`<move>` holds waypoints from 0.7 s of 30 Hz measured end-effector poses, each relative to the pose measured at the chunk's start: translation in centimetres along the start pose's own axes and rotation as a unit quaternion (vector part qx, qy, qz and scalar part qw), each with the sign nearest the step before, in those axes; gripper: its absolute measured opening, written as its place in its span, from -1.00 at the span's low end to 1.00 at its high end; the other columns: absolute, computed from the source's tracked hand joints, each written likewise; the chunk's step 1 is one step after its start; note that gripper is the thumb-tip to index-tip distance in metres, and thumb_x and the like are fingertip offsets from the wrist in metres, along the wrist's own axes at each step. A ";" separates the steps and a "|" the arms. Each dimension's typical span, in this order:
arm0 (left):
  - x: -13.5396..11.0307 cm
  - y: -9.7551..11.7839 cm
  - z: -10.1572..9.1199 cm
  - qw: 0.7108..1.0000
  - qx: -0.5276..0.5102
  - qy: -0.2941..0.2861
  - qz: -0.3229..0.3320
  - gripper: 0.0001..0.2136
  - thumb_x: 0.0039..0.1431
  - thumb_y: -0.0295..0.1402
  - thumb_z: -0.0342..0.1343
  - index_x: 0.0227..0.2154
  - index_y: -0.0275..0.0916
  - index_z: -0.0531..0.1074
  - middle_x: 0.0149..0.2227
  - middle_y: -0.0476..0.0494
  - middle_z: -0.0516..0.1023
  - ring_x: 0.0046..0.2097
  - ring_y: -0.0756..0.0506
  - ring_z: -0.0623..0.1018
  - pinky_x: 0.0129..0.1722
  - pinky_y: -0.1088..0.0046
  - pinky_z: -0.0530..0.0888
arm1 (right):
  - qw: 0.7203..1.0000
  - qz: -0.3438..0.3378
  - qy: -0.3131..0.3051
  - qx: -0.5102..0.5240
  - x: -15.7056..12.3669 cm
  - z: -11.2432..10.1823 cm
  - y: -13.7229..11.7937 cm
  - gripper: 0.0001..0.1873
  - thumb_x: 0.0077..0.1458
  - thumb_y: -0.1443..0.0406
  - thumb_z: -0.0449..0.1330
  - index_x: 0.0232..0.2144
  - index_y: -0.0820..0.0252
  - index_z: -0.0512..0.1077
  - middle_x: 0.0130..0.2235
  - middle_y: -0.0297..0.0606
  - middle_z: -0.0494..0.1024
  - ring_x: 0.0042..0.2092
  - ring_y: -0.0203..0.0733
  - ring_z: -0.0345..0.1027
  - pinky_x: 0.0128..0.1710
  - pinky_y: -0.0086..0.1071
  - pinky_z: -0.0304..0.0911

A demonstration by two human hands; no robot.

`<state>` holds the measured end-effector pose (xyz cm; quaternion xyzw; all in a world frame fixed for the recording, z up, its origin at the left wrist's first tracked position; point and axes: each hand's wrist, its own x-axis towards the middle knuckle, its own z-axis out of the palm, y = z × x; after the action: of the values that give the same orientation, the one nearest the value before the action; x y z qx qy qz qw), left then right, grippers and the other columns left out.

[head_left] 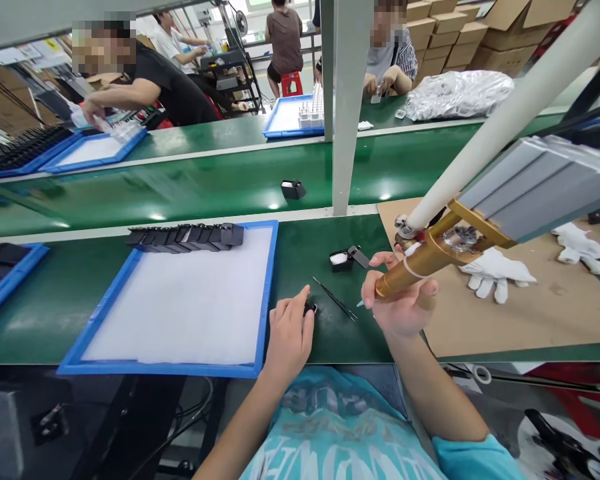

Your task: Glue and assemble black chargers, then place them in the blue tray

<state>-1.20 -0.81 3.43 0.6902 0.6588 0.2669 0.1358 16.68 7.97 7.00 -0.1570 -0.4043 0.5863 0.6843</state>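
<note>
My left hand rests on the green bench, thumb and index finger around a small black part, mostly hidden by the fingers. Raised to the right, my right hand has its fingers around the gold-coloured barrel of an arm-mounted tool. A pale blue tip shows beside those fingers; what it belongs to is unclear. Between my hands lie black tweezers. Just beyond them sits a small black case with its lid open and something white inside.
At left, a blue-rimmed tray carries a row of black cases along its far edge. White gloves lie on cardboard at right. A white post rises ahead. Another black case stands beyond the ledge; people work across.
</note>
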 end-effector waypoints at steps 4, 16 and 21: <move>-0.1 -0.4 0.6 0.998 -0.038 0.042 0.006 -0.74 0.33 -0.34 -0.02 0.03 -0.21 0.37 -0.07 -0.17 0.54 -0.05 -0.13 0.49 -0.05 0.28 0.42 | 1.000 -0.003 -0.006 -0.001 0.0 -0.1 0.0 -0.63 0.13 -0.10 0.04 -0.24 -0.02 0.36 -0.20 -0.36 0.49 -0.65 -0.37 0.34 -0.76 -0.44 0.14; 0.2 -0.1 2.2 0.991 0.028 0.126 0.019 -0.85 0.28 -0.37 0.06 -0.13 -0.22 0.43 -0.03 -0.21 0.58 -0.05 -0.19 0.57 -0.09 0.24 0.49 | 1.000 0.006 -0.012 0.005 -0.1 -0.3 -0.1 -0.62 0.13 -0.10 0.06 -0.24 0.01 0.36 -0.20 -0.33 0.47 -0.64 -0.36 0.36 -0.74 -0.43 0.18; -0.4 0.7 2.8 0.978 0.197 0.066 0.000 -0.64 0.30 -0.33 0.02 0.09 -0.38 0.30 0.10 -0.42 0.47 -0.03 -0.32 0.56 -0.23 0.17 0.49 | 1.000 0.008 -0.019 0.008 -0.1 -0.4 -0.2 -0.66 0.14 -0.08 0.05 -0.25 -0.02 0.36 -0.19 -0.34 0.47 -0.64 -0.36 0.35 -0.75 -0.44 0.18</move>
<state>0.89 -0.82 1.46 0.6842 0.7058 0.1775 -0.0467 17.12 7.90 6.77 -0.1435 -0.4108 0.5980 0.6731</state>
